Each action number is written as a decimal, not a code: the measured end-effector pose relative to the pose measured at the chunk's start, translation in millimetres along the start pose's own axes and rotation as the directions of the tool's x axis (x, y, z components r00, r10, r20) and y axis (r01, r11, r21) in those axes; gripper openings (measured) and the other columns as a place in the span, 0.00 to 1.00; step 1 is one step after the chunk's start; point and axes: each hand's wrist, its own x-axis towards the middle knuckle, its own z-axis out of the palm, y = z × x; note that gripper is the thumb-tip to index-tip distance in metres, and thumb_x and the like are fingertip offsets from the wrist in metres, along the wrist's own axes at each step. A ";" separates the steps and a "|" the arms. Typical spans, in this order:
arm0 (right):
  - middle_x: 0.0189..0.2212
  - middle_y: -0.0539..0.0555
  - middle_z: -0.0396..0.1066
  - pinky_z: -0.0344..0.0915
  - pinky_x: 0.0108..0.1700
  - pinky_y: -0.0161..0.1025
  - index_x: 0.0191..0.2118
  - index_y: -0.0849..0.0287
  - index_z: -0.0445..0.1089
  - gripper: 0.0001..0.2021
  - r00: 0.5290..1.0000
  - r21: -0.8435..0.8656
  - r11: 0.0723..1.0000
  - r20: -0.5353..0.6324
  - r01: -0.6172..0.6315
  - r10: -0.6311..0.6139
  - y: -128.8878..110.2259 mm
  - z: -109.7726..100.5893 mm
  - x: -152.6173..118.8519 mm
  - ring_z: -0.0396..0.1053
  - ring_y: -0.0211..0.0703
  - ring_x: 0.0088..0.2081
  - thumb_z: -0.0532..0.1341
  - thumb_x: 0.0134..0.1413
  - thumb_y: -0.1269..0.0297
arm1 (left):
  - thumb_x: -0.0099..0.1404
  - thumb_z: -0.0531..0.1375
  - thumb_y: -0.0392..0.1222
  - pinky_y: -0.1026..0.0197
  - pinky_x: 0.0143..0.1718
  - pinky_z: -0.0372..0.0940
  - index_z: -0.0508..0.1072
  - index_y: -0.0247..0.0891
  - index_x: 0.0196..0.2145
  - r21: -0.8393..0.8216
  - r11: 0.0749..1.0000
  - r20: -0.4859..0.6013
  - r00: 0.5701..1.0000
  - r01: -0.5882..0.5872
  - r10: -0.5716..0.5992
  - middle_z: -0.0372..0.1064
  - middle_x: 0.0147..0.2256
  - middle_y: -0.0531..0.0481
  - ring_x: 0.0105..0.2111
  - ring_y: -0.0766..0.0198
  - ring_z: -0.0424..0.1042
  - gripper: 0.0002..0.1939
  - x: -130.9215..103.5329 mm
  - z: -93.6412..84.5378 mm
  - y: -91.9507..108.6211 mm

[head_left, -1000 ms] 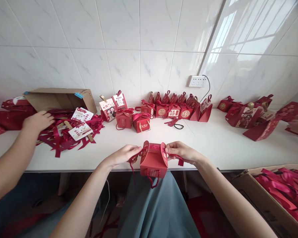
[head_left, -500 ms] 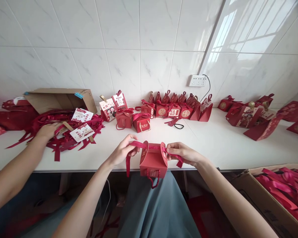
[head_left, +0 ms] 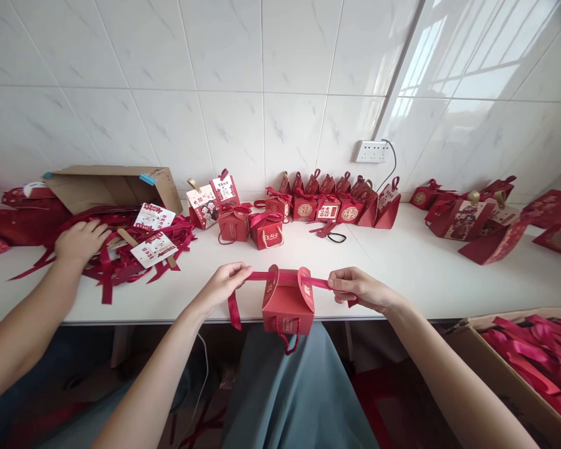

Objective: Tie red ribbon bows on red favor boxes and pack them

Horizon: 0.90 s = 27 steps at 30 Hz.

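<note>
A small red gift box (head_left: 287,310) with a twisted cord handle (head_left: 288,342) sits at the table's front edge, above my lap. A dark pink ribbon (head_left: 259,275) passes through its two curved top flaps and is stretched out to both sides. My left hand (head_left: 224,285) pinches the ribbon left of the box, and a loose tail hangs below the fingers. On the other side my right hand (head_left: 362,288) pinches the ribbon's right part, with a short end showing under the fingers. Neither hand touches the box itself.
Finished red boxes (head_left: 327,209) stand along the tiled wall. At left, a co-worker's hand (head_left: 81,240) rests on a heap of ribbons and tags (head_left: 154,249) before a cardboard box (head_left: 121,181). A carton of red ribbons (head_left: 537,355) stands at the right front.
Both hands have moved outward from the box, drawing the ribbon straight between them. The co-worker's hand has shifted slightly left and up over the heap.
</note>
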 end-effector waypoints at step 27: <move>0.24 0.53 0.72 0.68 0.48 0.51 0.20 0.57 0.72 0.08 0.882 0.510 0.720 -0.258 0.470 -0.394 -65.2 45.0 13.8 0.70 0.45 0.31 0.64 0.39 0.59 | 0.51 0.68 0.48 0.54 0.40 0.68 0.70 0.35 0.18 -0.691 0.709 0.038 0.972 -0.142 0.232 0.70 0.25 0.51 0.30 0.61 0.72 0.16 16.2 4.6 83.0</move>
